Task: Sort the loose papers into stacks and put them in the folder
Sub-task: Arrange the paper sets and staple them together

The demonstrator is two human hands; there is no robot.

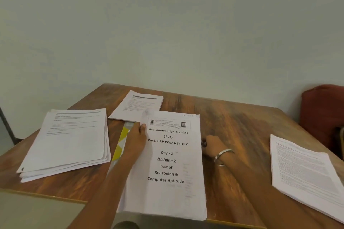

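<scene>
A thick paper stack headed "Pre Examination Training" [167, 188] lies in the middle of the wooden table [238, 121]. It covers most of a yellow and white folder [122, 141], whose left strip shows. My left hand [136, 137] holds the stack's upper left edge, thumb on top. My right hand [212, 144], with a metal bangle on the wrist, grips the stack's right edge; its fingertips are hidden under the paper. Three more stacks lie around: a fanned one at the left [68, 143], a small one at the back [137, 105], one at the right [305, 173].
The table stands against a pale wall. A dark red chair back [323, 113] rises past the right rear corner. The right stack hangs near the table's right edge. Bare wood shows between the centre stack and the right stack.
</scene>
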